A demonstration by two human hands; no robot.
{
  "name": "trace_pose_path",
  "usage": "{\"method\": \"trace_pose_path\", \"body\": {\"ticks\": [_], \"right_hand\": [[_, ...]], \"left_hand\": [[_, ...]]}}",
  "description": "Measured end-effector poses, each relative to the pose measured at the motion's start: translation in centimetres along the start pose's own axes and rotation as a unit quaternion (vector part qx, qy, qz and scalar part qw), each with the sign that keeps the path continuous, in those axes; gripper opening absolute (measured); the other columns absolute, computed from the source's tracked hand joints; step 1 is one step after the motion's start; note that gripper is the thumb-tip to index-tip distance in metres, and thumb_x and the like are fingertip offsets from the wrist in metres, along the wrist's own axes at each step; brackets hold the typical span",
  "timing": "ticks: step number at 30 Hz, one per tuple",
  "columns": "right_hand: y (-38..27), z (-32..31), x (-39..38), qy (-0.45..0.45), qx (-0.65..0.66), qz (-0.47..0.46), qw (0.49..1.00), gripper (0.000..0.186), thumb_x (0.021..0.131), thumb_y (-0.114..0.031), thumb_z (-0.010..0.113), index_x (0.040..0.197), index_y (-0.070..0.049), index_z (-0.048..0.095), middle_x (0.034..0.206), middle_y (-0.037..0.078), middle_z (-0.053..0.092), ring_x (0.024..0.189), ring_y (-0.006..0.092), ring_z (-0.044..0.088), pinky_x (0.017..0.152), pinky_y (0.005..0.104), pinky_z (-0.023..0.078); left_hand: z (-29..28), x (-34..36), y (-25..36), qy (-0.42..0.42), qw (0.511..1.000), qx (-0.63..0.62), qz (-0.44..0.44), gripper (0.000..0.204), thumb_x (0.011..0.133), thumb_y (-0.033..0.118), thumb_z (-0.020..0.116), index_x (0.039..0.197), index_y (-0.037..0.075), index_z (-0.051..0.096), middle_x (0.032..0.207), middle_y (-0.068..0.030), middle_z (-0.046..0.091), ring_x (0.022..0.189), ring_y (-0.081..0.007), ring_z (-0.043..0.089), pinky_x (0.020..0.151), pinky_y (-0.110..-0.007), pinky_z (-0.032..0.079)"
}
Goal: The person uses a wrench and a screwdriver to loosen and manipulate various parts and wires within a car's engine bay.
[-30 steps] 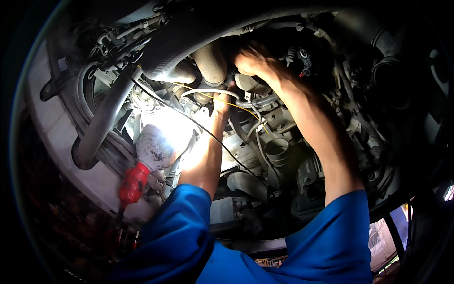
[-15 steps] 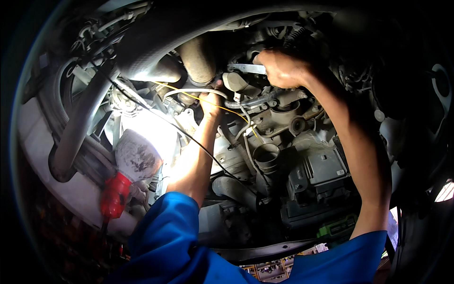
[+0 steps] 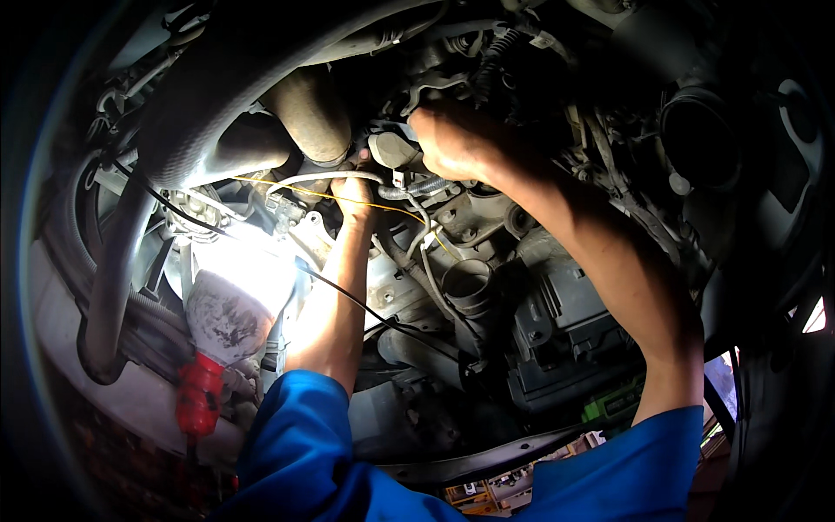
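Far left of both hands a work lamp with red handle hangs and lights the engine underside; a thick dark hose curves down beside it. Left hand is up at a thin white cable, fingers curled near it, just under a rusty pipe; if it really pinches the cable I cannot tell, the hand shows from the back. A yellow wire and a black cable cross just beside the left forearm.

To the right, right hand is closed around a small grey part, probably a connector or sensor, touching it, high in the engine.

Judgement: the step is working this part loose or seating it, w/ left hand steadying the cable. Next move prob. needs a firm grip and a small twist or pull, not force.

Room is tight: pipe and hoses close above and left, brackets w/ hard edges right of right hand. More open space only below, toward the round duct opening.
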State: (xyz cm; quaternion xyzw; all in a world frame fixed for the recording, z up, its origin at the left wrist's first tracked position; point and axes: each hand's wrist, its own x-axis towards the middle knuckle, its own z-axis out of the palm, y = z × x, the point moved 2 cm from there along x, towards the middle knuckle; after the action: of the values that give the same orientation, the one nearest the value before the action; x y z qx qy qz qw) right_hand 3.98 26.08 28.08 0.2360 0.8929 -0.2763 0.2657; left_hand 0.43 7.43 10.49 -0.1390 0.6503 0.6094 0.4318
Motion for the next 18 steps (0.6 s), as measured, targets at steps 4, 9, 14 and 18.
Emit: {"method": "trace_pose_path", "body": {"ticks": [4,9,14,18], "right_hand": [[-0.4,0.1,-1.9,0.016,0.019,-0.025,0.999,0.008,0.074,-0.001,0.053,0.074,0.001,0.061,0.076,0.023,0.065,0.067,0.0360,0.066,0.056,0.0429,0.050],[-1.2,0.4,-2.8,0.007,0.041,0.015,0.999,0.009,0.073,0.001,0.054,0.079,0.004,0.059,0.078,0.025,0.064,0.075,0.0383,0.067,0.062,0.0430,0.054],[-1.2,0.4,-2.9,-0.041,0.095,0.048,0.993,0.006,0.073,0.001,0.054,0.077,0.003,0.058,0.083,0.025,0.064,0.080,0.0374,0.066,0.065,0.0427,0.053],[-1.4,-0.2,-1.8,-0.073,0.047,0.008,0.996,0.004,0.073,0.002,0.054,0.076,0.003,0.057,0.079,0.024,0.064,0.072,0.0354,0.064,0.062,0.0412,0.051]], "left_hand": [[0.3,-0.5,0.7,0.001,0.999,-0.031,0.017,0.020,0.086,0.020,0.070,0.091,0.001,0.069,0.087,-0.0044,0.066,0.078,-0.0139,0.059,0.072,-0.028,0.047],[0.1,-0.2,0.2,-0.005,0.999,-0.043,0.020,0.019,0.085,0.022,0.072,0.087,0.003,0.069,0.083,-0.0020,0.066,0.074,-0.0119,0.057,0.068,-0.027,0.046],[0.3,-0.1,0.2,0.004,0.999,-0.048,0.016,0.020,0.085,0.022,0.073,0.086,0.003,0.070,0.082,-0.0016,0.066,0.073,-0.0116,0.057,0.068,-0.027,0.046],[0.3,-0.3,0.5,0.010,0.998,-0.054,0.020,0.019,0.085,0.022,0.072,0.086,0.003,0.069,0.082,-0.0014,0.066,0.073,-0.0117,0.057,0.067,-0.027,0.046]]}}
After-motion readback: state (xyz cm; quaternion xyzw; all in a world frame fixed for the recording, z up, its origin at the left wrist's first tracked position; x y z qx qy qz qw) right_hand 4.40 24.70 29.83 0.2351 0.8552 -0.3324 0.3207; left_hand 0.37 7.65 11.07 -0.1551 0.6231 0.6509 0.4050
